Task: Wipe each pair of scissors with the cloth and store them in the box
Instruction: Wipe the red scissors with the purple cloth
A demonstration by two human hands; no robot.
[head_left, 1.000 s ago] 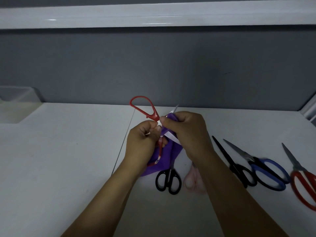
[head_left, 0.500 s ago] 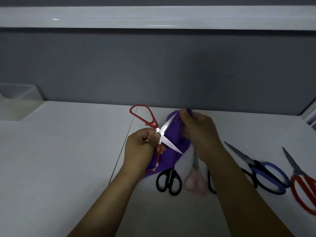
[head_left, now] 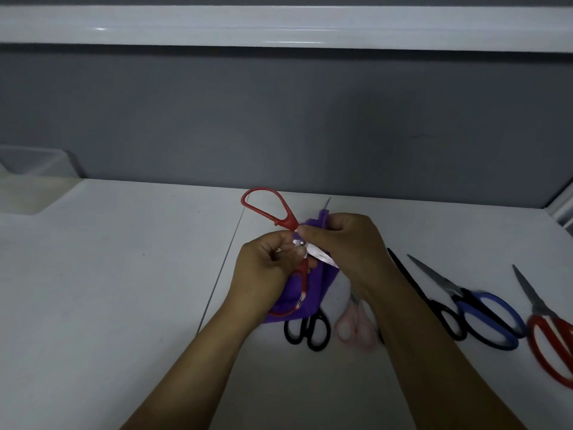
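My left hand (head_left: 266, 268) grips red-handled scissors (head_left: 269, 209) near the pivot, blades spread apart, one handle loop sticking up and the other hanging below. My right hand (head_left: 342, 243) pinches a purple cloth (head_left: 305, 293) around the upper blade close to the pivot; that blade's tip (head_left: 328, 201) pokes out beyond the cloth. On the white table (head_left: 124, 290) lie black scissors (head_left: 307, 332), pink scissors (head_left: 356, 330), a second black pair (head_left: 446, 321), blue-handled scissors (head_left: 486, 318) and another red pair (head_left: 552, 342). A clear plastic box (head_left: 34, 162) stands at the far left.
A grey wall panel runs behind the table, with a white ledge (head_left: 279, 26) above it. A seam (head_left: 223, 262) in the tabletop passes just left of my hands. A white frame (head_left: 564, 206) borders the right edge.
My right hand slid the cloth back down the blade from its tip toward the pivot. The left hand kept its hold on the scissors.
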